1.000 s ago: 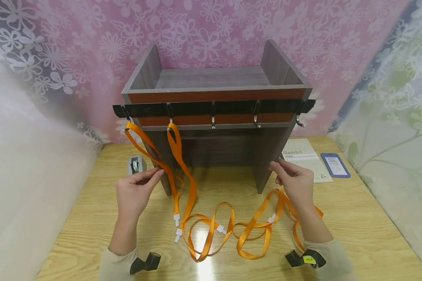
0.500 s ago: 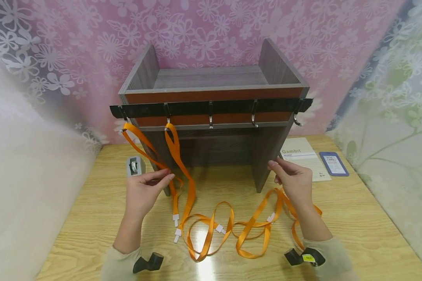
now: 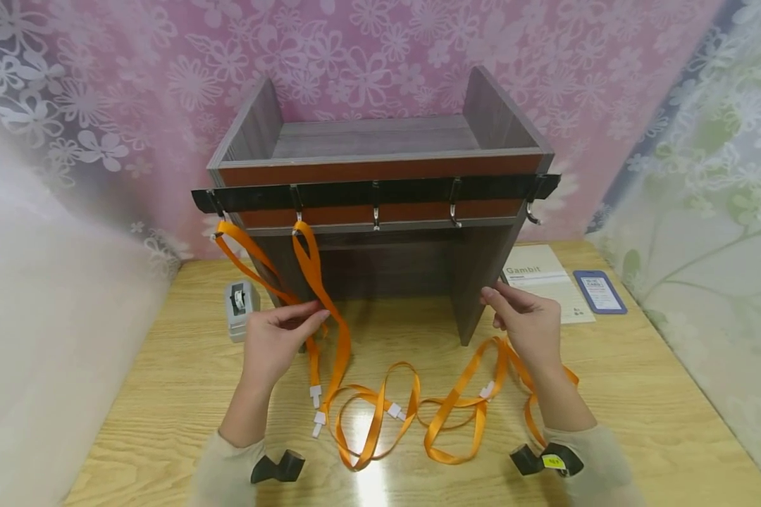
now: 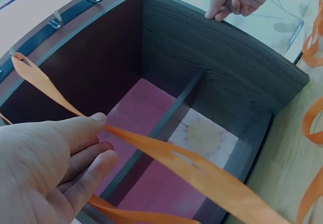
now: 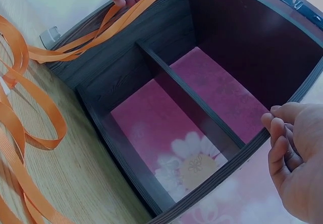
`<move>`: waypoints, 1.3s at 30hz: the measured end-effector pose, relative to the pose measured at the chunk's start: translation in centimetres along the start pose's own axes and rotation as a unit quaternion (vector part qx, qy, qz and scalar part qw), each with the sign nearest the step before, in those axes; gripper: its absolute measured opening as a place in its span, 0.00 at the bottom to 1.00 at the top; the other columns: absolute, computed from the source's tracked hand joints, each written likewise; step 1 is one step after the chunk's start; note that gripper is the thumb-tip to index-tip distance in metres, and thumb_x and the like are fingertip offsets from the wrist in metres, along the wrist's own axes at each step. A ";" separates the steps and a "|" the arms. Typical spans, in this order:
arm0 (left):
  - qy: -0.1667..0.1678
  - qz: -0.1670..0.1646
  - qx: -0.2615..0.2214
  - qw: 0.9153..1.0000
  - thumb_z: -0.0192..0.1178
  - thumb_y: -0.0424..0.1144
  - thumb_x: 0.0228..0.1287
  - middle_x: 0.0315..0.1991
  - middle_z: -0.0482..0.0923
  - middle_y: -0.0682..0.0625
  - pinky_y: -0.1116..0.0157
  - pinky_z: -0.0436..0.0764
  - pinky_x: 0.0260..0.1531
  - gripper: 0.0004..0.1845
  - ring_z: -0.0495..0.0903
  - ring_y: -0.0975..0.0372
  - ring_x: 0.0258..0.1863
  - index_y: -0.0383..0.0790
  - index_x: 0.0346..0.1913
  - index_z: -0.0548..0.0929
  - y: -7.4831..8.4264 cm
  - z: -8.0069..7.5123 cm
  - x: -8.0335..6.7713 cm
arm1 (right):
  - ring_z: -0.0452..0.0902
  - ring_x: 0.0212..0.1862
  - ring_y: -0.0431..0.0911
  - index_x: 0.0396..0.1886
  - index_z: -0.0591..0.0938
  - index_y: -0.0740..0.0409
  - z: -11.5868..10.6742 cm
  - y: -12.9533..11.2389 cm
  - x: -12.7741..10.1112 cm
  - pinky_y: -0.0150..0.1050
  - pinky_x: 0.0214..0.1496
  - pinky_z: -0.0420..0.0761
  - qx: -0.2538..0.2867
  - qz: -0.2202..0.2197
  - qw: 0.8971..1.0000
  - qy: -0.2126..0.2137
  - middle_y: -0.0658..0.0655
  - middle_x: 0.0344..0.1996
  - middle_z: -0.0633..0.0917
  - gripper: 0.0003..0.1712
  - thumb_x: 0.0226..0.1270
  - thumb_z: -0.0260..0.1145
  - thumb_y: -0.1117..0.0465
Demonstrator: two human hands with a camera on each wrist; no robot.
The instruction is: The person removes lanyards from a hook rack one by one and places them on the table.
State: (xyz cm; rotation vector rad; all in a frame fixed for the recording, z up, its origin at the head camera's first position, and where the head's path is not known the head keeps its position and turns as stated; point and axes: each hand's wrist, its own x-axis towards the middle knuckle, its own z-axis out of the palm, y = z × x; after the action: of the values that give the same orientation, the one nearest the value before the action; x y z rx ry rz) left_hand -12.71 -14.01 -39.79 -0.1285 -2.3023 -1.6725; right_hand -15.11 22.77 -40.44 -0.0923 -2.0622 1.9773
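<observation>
While my left hand pinches an orange lanyard hanging from the second hook, my right hand rests with relaxed fingers on the shelf's side panel. I judge the hanging midway: loose lanyards on the table need lifting to free hooks. The clips look too small to read.

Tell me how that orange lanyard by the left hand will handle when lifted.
The orange lanyard probably flops: it drapes limp from its hook and coils loosely on the table. It looks light, and its flat ribbon might slip between the left hand fingers.
</observation>
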 end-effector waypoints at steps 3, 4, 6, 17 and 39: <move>-0.006 -0.010 -0.010 1.000 0.76 0.44 0.56 0.35 0.90 0.43 0.71 0.84 0.26 0.12 0.87 0.67 0.27 0.41 0.40 0.93 -0.1 0.4 0.0 | 0.73 0.16 0.39 0.49 0.85 0.73 0.1 0.0 0.0 0.26 0.23 0.79 0.006 -0.005 1.000 0.000 0.46 0.25 0.91 0.22 0.62 0.75 0.60; -0.005 -0.011 -0.009 1.000 0.76 0.45 0.56 0.35 0.90 0.43 0.71 0.85 0.27 0.13 0.87 0.68 0.27 0.40 0.39 0.93 -0.1 0.6 0.0 | 0.73 0.17 0.39 0.49 0.85 0.73 0.1 0.0 0.1 0.26 0.23 0.79 0.007 -0.006 1.000 0.000 0.46 0.25 0.91 0.22 0.62 0.75 0.60; -0.004 -0.010 -0.009 1.000 0.76 0.45 0.56 0.34 0.90 0.42 0.70 0.85 0.27 0.13 0.87 0.67 0.27 0.40 0.39 0.93 -0.1 0.7 0.1 | 0.73 0.17 0.39 0.49 0.85 0.73 0.1 0.1 0.0 0.26 0.23 0.79 0.008 -0.008 1.000 -0.002 0.46 0.25 0.91 0.22 0.62 0.75 0.60; 0.003 0.036 0.000 0.999 0.73 0.38 0.60 0.32 0.89 0.41 0.72 0.84 0.25 0.08 0.85 0.70 0.25 0.36 0.38 0.92 0.0 0.8 0.4 | 0.73 0.16 0.39 0.49 0.86 0.74 0.3 0.1 -0.1 0.26 0.22 0.79 0.015 -0.008 1.000 0.005 0.47 0.25 0.91 0.22 0.61 0.75 0.61; 0.023 0.060 0.000 0.998 0.69 0.29 0.60 0.31 0.89 0.37 0.74 0.84 0.27 0.04 0.85 0.72 0.25 0.32 0.36 0.91 3.5 -0.4 0.4 | 0.72 0.16 0.39 0.49 0.85 0.74 0.2 0.2 0.1 0.26 0.22 0.79 0.022 -0.009 1.000 0.007 0.47 0.25 0.91 0.22 0.61 0.75 0.62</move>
State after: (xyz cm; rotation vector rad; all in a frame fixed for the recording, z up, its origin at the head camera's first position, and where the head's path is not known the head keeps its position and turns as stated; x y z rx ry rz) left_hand -12.22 -13.34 -36.37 -0.2201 -2.2156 -1.5995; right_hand -15.23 22.64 -40.60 -0.0775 -2.0034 2.0035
